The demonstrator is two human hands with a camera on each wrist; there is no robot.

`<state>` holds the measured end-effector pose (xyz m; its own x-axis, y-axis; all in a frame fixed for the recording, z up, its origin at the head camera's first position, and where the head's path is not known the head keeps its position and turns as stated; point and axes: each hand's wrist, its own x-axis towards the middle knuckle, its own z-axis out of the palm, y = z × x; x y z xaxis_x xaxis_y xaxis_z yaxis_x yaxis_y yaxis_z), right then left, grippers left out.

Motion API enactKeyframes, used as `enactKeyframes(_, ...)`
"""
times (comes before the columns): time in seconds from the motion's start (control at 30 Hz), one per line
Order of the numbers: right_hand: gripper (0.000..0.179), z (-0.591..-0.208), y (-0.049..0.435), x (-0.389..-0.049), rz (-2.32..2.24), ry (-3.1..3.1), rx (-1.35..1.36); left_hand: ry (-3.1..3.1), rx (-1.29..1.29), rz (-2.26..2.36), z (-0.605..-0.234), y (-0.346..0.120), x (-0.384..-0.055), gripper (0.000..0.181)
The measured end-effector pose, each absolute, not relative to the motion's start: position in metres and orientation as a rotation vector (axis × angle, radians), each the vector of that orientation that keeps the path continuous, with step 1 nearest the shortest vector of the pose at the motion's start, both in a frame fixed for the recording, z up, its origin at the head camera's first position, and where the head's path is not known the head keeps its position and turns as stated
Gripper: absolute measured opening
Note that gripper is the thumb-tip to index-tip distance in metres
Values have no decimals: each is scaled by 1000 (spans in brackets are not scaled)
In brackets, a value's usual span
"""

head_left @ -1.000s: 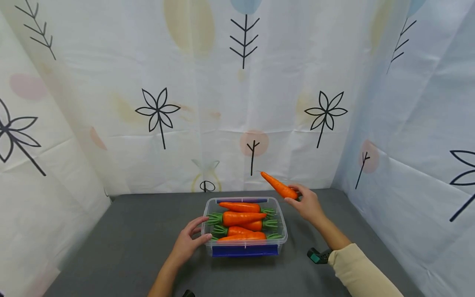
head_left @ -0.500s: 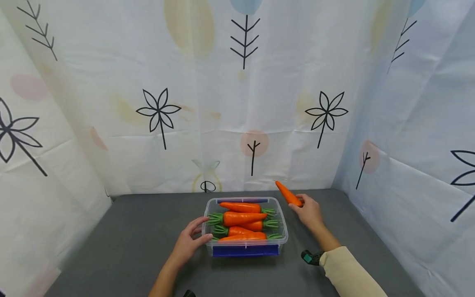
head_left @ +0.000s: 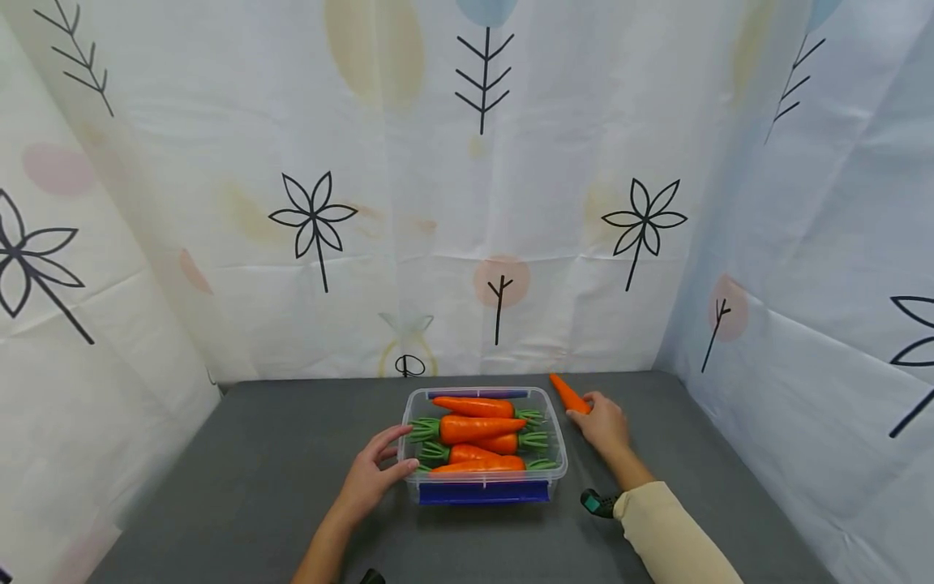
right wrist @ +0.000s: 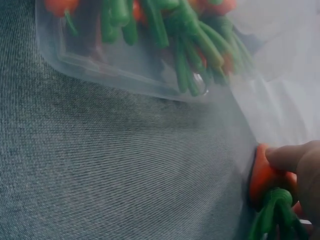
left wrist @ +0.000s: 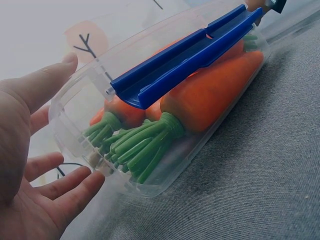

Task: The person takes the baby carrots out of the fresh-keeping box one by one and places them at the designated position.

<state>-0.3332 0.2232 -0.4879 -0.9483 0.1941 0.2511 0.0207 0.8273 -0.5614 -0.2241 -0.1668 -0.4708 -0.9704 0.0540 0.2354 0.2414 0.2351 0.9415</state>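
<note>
A clear plastic box (head_left: 558, 474) with blue clips holds several orange carrots (head_left: 477, 428) with green stalks. My left hand (head_left: 370, 477) rests at the box's left side, thumb and fingers spread along its rim; in the left wrist view the fingers (left wrist: 82, 192) are fairly straight against the clear wall. To the right of the box, my right hand (head_left: 604, 422) grips a single carrot (head_left: 567, 392), its tip pointing away toward the back edge. The right wrist view shows the thumb on this carrot (right wrist: 265, 177), green stalks toward the camera, low at the grey surface.
The grey table (head_left: 292, 438) carries the box near its back edge. Patterned white cloth (head_left: 438, 203) hangs behind and on both sides. A dark device (head_left: 600, 504) is worn at the right wrist.
My right hand has lowered the carrot from above the table's back edge to near the surface right of the box. The left hand and box have stayed put.
</note>
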Motion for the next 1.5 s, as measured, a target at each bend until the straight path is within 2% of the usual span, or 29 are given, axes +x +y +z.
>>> enactKeyframes(0.2, 49, -488, 223, -333, 832, -2722, -159, -2381, -218, -1808, -484, -169, -234, 51)
enactKeyframes(0.47, 55, -481, 225, -333, 835, -2752, -150, -2357, -296, -1830, -462, -167, -220, 48)
enactKeyframes(0.73, 56, -457, 227, -334, 903, -2744, -99, -2351, -293, -1851, -487, -173, -235, 52)
enactKeyframes(0.83, 56, -446, 225, -336, 971, -2734, -66, -2340, -302, -1861, -486, -172, -234, 51)
enactKeyframes(1.33, 47, -391, 187, -340, 1205, -2700, 393, -2323, -308, -1896, -492, -175, -238, 52)
enactKeyframes(1.5, 45, -377, 170, -340, 1193, -2817, 663, -2315, -309, -1899, -492, -175, -237, 53)
